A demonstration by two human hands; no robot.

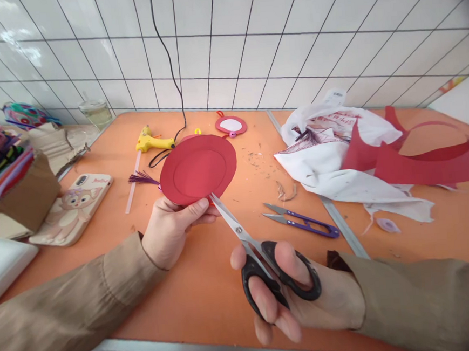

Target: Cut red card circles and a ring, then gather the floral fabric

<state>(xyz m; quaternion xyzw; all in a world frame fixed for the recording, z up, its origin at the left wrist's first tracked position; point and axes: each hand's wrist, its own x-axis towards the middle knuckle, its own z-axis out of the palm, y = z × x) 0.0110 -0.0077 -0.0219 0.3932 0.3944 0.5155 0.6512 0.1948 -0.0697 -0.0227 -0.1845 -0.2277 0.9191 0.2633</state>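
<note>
My left hand [177, 226] pinches the lower edge of a red paper disc [199, 170], thumb on top. A smaller circle is marked on the disc's face. My right hand [292, 290] has its fingers through the black handles of a pair of scissors [239, 230]. The scissor tips meet the disc's lower edge beside my left thumb, and the blades look nearly closed. Blue thread snips [303, 221] lie on the table to the right of the scissors. A purple tassel [143, 177] shows just left of the disc, partly hidden by it.
Behind the disc are a yellow glue gun [154, 141] with its cord and a small red-and-white round piece [231, 125]. On the right lie a white plastic bag [318, 163] and red paper offcuts [420, 161]. A phone [72, 210] and a cardboard box [27, 192] stand left.
</note>
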